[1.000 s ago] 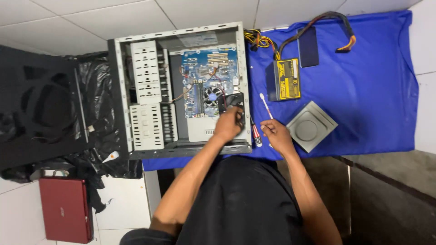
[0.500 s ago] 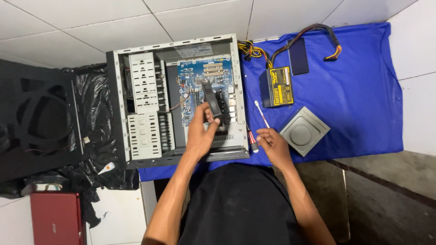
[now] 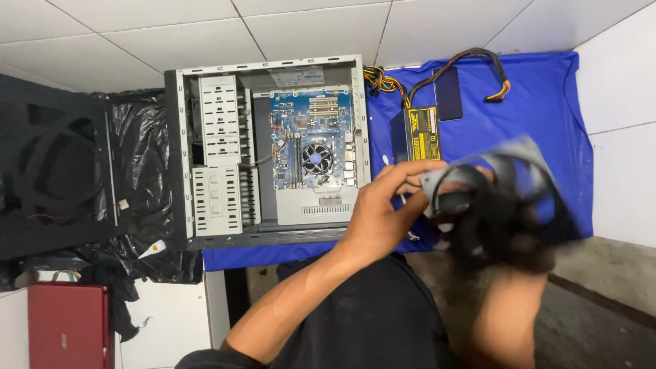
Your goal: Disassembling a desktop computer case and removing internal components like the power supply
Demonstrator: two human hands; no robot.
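Observation:
A black case fan [image 3: 502,198] with a grey frame hangs blurred above the blue cloth [image 3: 540,96], to the right of the open computer case [image 3: 179,157]. My left hand [image 3: 383,208] pinches the fan's left edge. My right hand [image 3: 509,239], blurred, grips the fan from below. Inside the case lies a blue motherboard [image 3: 311,116] with a round cooler [image 3: 317,158].
A black power supply [image 3: 418,133] with a yellow label and loose cables [image 3: 478,58] lies on the cloth beside a dark flat rectangle [image 3: 447,92]. A black side panel [image 3: 55,178] and crumpled black plastic [image 3: 143,150] lie left of the case. A red laptop [image 3: 65,324] sits at lower left.
My left hand came out of the case holding the black fan and moved right over the cloth. My right hand rose from the cloth to the fan.

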